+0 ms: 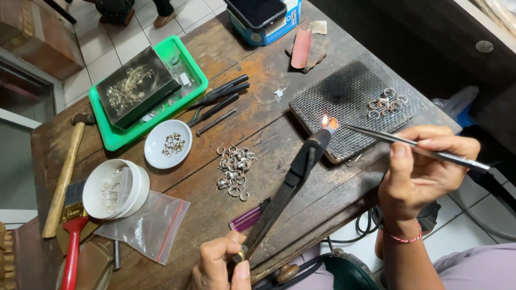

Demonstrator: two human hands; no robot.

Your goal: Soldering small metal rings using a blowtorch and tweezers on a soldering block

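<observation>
My left hand (220, 264) grips the lower end of a black torch (293, 180) whose tip burns with a small flame (324, 121) over the near left corner of a wire mesh pad (349, 91). A glowing orange piece (333, 124) lies on the mesh beside the flame. My right hand (422, 166) holds long metal tweezers (398, 139), their tips pointing at the glowing piece. Several silver rings (387, 102) sit on the mesh's right side. A loose pile of silver rings (234, 171) lies on the wooden bench (269, 123).
A white dish (156, 153) with small rings, black pliers (217, 99), a green tray (196, 80) holding a dark box, a white tub (114, 189), a plastic bag (148, 225), a hammer (64, 177), a red-handled brush (72, 236) and a blue tin (263, 19) surround the work.
</observation>
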